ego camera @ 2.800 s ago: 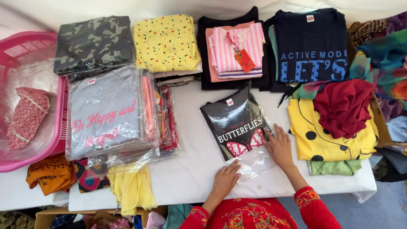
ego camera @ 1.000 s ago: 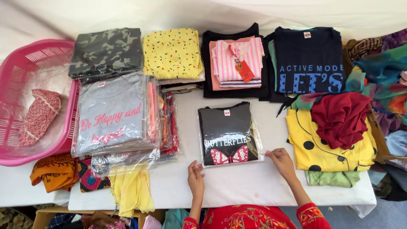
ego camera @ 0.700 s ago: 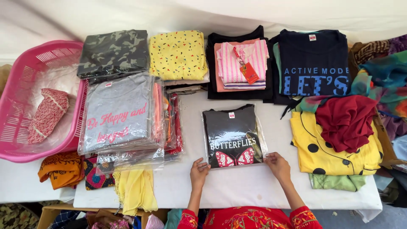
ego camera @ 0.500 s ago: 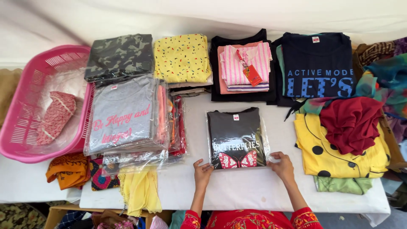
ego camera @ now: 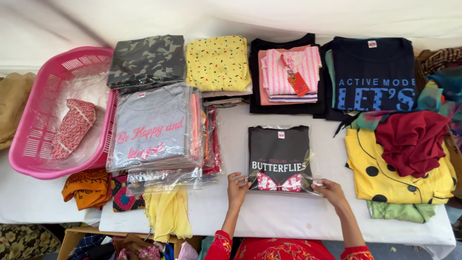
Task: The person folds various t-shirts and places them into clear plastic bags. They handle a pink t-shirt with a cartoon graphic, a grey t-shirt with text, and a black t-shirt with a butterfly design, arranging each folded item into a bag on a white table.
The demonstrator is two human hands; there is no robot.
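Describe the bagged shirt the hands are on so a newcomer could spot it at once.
On the white table, look at the near middle, between the stack of bagged shirts and the yellow dotted garment. The black folded shirt lies alone in a clear bag, with the left hand and right hand at its near corners. Only it shows a pink butterfly print.

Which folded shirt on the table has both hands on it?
The bagged black butterfly shirt at centre front; left hand and right hand grip its near corners.
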